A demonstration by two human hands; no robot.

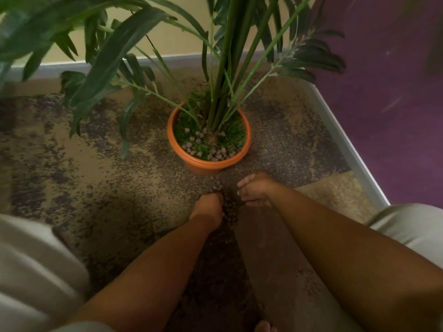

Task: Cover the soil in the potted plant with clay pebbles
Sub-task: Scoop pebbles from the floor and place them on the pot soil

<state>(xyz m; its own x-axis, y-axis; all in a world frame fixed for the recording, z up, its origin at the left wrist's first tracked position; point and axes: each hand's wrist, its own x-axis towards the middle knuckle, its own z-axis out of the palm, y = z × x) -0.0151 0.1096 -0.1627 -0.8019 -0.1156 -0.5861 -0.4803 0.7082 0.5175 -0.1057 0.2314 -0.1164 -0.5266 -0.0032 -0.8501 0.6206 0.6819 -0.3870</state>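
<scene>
Fronds [115, 56] crowd above the pot [208, 164] — its near rim lies unobstructed.

On the carpet [100, 188], just before the orange pot [208, 165], the left hand [208, 208] curls into a heap of clay pebbles [229, 212], with the right hand [255, 191] cupped beside it.

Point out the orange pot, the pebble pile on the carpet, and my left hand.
orange pot [206, 167]: head view, front wall below the rim.
pebble pile [230, 212]: head view, middle of the heap.
left hand [208, 207]: head view, back of the hand.
</scene>
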